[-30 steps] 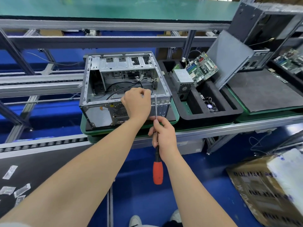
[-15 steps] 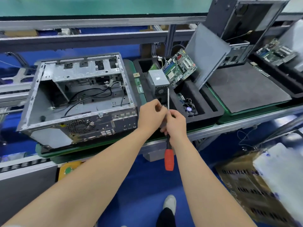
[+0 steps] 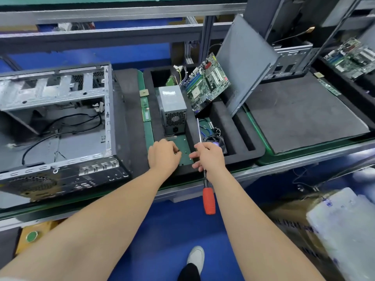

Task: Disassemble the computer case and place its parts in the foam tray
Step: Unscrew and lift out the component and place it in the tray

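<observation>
Head view, L hand (image 3: pixel 164 156) over foam tray (image 3: pixel 249 153) near pocket, fingers curled, small dark screw (image 3: pixel 178 151) at tips, can't tell if pinched, R hand (image 3: pixel 210 157) fingers wrapped on screwdriver (image 3: pixel 209 199) shaft.

We're on a factory teardown line: aluminium-framed bench (image 3: pixel 284 165), blue floor (image 3: pixel 162 240), foam tray (image 3: pixel 250 152) holding a motherboard (image 3: pixel 207 84), gutted computer case (image 3: pixel 71 142) alongside.
</observation>
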